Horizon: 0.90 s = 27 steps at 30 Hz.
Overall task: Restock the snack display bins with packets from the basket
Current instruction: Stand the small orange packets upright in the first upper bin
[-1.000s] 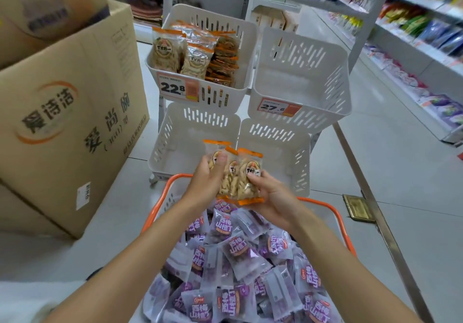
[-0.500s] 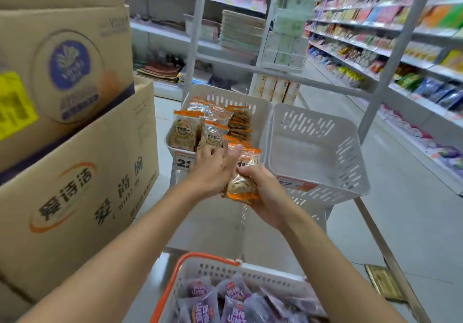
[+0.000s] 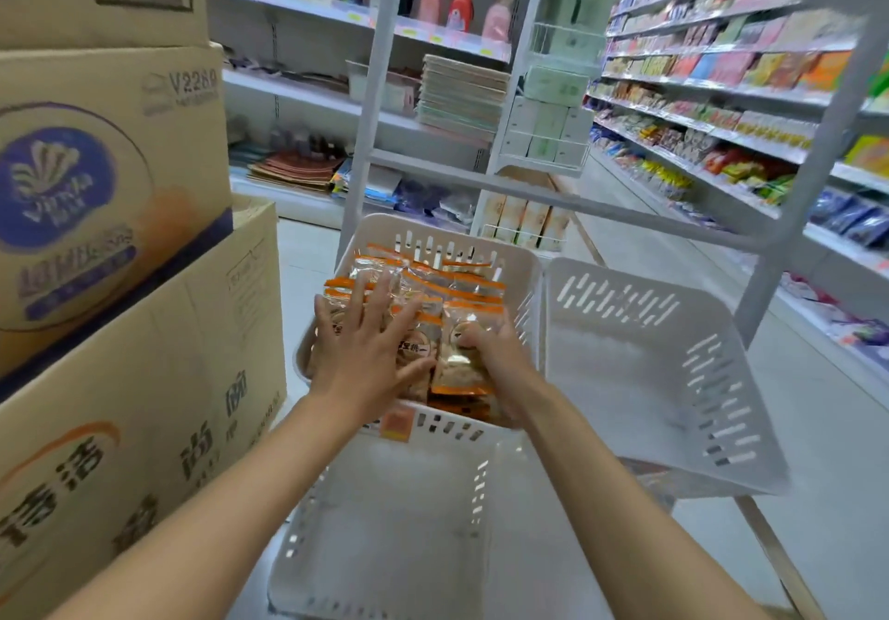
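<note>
As the left hand (image 3: 370,355), fingers spread, presses packets (image 3: 433,282) in the upper left bin (image 3: 433,227), the right hand (image 3: 500,359) grips one more at its front right corner; two other bins (image 3: 673,379) seemingly await filling

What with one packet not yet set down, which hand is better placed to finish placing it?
Right. The right hand grips the packet low inside the bin. The left hand lies flat on the stacked packets and holds none.
</note>
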Tool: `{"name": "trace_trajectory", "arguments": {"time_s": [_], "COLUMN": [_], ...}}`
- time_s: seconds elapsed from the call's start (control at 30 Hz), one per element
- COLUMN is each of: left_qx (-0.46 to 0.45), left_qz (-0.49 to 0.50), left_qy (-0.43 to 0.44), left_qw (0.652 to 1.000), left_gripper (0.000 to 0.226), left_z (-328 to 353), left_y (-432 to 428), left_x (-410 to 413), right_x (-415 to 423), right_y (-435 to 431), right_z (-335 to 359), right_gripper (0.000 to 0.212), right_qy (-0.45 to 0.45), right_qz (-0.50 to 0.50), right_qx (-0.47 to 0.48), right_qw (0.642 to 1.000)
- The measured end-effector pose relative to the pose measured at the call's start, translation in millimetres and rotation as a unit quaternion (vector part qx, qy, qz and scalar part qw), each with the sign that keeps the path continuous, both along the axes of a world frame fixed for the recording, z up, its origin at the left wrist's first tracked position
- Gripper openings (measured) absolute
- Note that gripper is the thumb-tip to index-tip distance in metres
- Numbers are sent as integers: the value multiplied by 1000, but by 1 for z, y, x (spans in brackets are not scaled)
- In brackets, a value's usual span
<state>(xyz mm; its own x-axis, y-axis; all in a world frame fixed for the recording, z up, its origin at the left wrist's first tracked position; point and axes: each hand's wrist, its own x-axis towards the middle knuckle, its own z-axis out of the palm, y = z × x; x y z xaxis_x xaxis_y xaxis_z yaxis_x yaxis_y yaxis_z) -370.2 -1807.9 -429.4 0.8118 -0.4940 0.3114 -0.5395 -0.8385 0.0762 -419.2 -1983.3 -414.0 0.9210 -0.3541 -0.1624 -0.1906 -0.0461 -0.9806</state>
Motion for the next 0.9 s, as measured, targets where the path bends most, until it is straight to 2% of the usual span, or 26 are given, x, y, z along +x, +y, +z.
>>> {"name": "trace_trajectory", "arguments": {"time_s": [0.13,0.27,0.4,0.5,0.73,0.9], "left_qx": [-46,-74,-94,-115,-112,-156], "left_qz": [-2,-8,-23,-37,-40,-75], "left_qy": [4,4,-8,-19,-18,-8], "left_qw": [999,997,995,992,993,985], "left_gripper": [86,79,72,68,68,51], "left_z": [-8,-9,-10,-10,5,7], "left_y": [3,5,13,18,28,23], "left_x": [3,2,4,1,-31,-86], "right_x": [-12,-18,-25,-31,-51,-99], "right_y": [14,9,4,4,4,18], "right_z": [-5,-9,-11,-9,3,15], "right_gripper": [107,121,137,128,115,91], "right_qy": [-22,-22,-33,-77,-65,-122], "right_qz": [11,66,62,30,78,48], "right_qx": [-71,-97,-172,-208,-299,-340], "right_qw": [997,993,983,975,949,931]}}
